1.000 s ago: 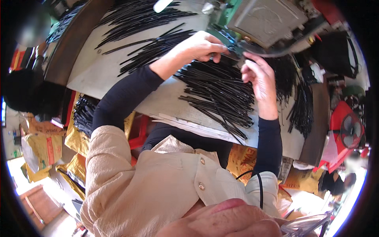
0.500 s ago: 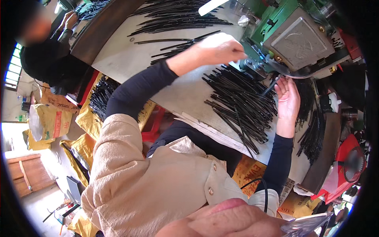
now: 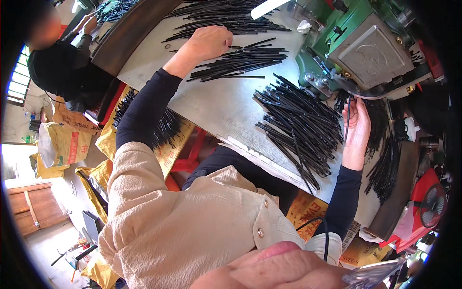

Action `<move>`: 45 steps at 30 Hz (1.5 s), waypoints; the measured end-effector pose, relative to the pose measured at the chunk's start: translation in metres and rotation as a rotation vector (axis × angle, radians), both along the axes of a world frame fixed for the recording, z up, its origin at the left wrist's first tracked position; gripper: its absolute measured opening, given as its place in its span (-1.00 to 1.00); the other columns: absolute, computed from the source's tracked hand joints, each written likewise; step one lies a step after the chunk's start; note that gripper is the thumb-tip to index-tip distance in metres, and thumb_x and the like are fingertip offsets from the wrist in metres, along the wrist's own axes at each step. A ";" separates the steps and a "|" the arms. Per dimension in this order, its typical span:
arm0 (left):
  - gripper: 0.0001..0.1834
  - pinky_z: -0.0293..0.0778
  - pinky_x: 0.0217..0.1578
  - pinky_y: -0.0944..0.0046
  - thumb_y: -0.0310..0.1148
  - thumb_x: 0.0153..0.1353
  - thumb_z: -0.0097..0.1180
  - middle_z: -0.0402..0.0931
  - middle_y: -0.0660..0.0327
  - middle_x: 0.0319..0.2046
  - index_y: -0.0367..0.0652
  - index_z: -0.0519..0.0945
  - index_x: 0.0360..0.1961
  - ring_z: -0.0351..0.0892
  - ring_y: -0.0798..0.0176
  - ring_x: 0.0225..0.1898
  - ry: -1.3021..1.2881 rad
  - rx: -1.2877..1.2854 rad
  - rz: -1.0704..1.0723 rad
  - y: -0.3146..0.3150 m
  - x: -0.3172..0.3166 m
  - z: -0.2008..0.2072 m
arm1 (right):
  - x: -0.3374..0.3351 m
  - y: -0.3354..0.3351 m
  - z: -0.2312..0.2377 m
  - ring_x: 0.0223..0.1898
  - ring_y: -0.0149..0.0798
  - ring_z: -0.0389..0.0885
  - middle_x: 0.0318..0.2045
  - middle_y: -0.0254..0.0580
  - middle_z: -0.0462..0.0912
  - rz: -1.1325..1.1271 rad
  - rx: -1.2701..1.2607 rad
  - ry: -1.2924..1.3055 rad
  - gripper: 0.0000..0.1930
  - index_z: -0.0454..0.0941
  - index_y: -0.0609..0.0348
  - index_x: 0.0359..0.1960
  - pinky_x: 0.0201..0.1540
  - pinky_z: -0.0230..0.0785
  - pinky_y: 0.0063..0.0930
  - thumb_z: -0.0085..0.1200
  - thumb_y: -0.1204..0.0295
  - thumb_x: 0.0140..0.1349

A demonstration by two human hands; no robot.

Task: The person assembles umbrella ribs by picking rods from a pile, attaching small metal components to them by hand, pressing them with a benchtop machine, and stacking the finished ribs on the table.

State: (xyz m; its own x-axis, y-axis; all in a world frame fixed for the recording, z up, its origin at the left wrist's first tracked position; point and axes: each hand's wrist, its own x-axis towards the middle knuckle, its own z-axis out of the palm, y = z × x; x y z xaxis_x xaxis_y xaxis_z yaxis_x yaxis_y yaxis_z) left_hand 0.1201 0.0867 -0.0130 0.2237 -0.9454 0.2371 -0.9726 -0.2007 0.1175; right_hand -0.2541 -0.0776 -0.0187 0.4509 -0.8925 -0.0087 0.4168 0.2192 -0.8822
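My left hand (image 3: 210, 42) is over the left end of a loose row of thin black rods (image 3: 245, 61) on the pale tabletop. Its fingers are drawn together at the rods; whether one is pinched between them is hidden. Beside the green machine (image 3: 363, 48), my right hand (image 3: 357, 123) has its palm turned up and its fingers curled around a single black rod (image 3: 347, 120). That rod stands nearly upright in the view, its upper end close below the machine. Between my hands lies a thick pile of similar black rods (image 3: 298, 127), touched by neither.
More black rods (image 3: 226, 17) lie at the far side of the table (image 3: 207, 108), others (image 3: 382, 168) right of my right arm. A red fan (image 3: 430, 204) stands at the right. Yellow sacks (image 3: 60, 147) are at the left, where another person (image 3: 60, 72) sits working.
My left hand has moved left, away from the machine to the far row of rods. The rod in my right hand has swung from slanted to nearly upright.
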 end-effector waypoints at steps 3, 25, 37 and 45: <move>-0.86 0.44 -0.31 0.12 -0.38 0.02 0.02 0.57 0.16 -0.46 -0.11 0.58 -0.40 0.54 0.02 -0.31 0.001 -0.065 -0.013 -0.001 -0.001 -0.003 | -0.001 0.003 0.003 -0.47 -0.39 0.59 -0.43 -0.23 0.59 0.011 0.004 0.031 -0.78 0.49 0.27 -0.17 -0.42 0.49 -0.61 -0.01 0.39 0.24; -0.72 0.45 -0.61 0.46 -0.38 0.04 0.19 0.57 0.19 -0.48 -0.34 0.57 -0.24 0.52 0.44 -0.61 0.962 0.043 -0.399 -0.066 -0.126 0.018 | 0.030 0.037 0.033 -0.68 -0.56 0.42 -0.60 -0.33 0.49 0.418 -0.364 0.628 -0.73 0.49 0.32 -0.14 -0.65 0.26 -0.76 -0.08 0.36 0.27; -0.69 0.42 -0.63 0.49 -0.39 0.09 0.17 0.54 0.21 -0.39 -0.31 0.54 -0.15 0.50 0.46 -0.58 0.976 0.054 -0.398 -0.065 -0.136 0.023 | 0.028 0.035 0.031 -0.67 -0.56 0.42 -0.60 -0.33 0.50 0.432 -0.330 0.580 -0.72 0.50 0.32 -0.14 -0.64 0.29 -0.75 -0.07 0.35 0.27; -0.70 0.43 -0.63 0.49 -0.40 0.10 0.16 0.54 0.20 -0.39 -0.30 0.54 -0.14 0.50 0.45 -0.58 0.967 0.031 -0.403 -0.063 -0.139 0.024 | 0.028 0.034 0.030 -0.67 -0.56 0.43 -0.60 -0.32 0.50 0.417 -0.317 0.564 -0.71 0.49 0.34 -0.14 -0.65 0.27 -0.76 -0.07 0.34 0.27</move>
